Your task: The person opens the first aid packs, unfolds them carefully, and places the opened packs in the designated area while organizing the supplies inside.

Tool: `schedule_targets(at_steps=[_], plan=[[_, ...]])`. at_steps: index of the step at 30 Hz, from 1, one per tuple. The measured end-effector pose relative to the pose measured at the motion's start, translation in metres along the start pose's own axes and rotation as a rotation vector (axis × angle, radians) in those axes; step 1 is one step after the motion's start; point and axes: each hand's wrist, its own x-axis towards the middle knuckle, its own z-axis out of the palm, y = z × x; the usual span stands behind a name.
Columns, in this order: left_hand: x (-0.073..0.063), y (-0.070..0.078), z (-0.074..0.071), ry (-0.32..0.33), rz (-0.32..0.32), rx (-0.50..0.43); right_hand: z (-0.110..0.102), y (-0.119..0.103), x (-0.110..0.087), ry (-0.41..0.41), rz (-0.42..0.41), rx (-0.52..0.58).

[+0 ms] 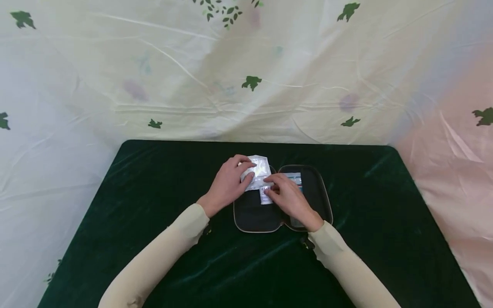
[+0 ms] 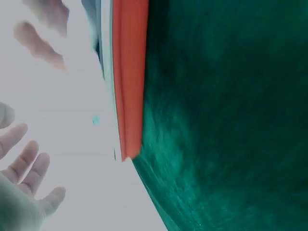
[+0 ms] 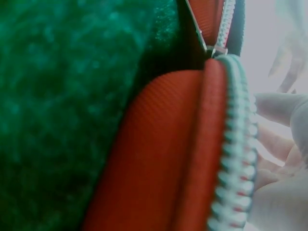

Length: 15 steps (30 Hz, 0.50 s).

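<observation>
An unzipped dark-lined case (image 1: 256, 219) lies spread flat on the table; its red outside (image 3: 159, 149) and zip (image 3: 236, 159) fill much of the right wrist view. My left hand (image 1: 227, 180) rests its loosely extended fingers on a shiny silvery packet (image 1: 262, 164) over the case's far left part. Below that packet, my right hand (image 1: 288, 195) pinches a small white printed packet (image 1: 264, 196) with curled fingers and thumb. In the left wrist view, the left hand (image 2: 24, 187) shows spread fingers; glare hides the packets there.
Blue-and-white packets (image 1: 296, 177) sit in the case's right half, partly behind the right hand. Dark green velvet cloth (image 1: 161, 188) covers the table. A pale curtain with green leaf prints (image 1: 251, 82) hangs behind the table's far edge.
</observation>
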Motion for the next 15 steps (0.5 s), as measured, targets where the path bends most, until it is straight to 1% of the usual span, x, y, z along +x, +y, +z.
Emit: schedule_targets(at_steps=[2,4,7,11,13,15], plan=[[-0.011,0.008,0.0,-0.024,0.036,0.017,-0.001,0.0,0.0,0.002,-0.002,-0.01],[-0.02,0.014,0.0,-0.068,0.06,0.043,-0.001,0.0,0.001,0.001,0.001,-0.013],[-0.033,0.018,0.002,-0.161,0.063,0.104,-0.001,-0.001,0.001,-0.003,0.008,-0.016],[-0.046,0.023,0.007,-0.303,0.055,0.196,0.0,-0.002,0.0,-0.007,0.021,-0.018],[-0.05,0.025,0.01,-0.355,0.063,0.218,0.0,-0.002,-0.001,-0.008,0.026,-0.016],[-0.054,0.026,0.014,-0.391,0.075,0.232,0.0,-0.003,-0.001,-0.01,0.026,-0.014]])
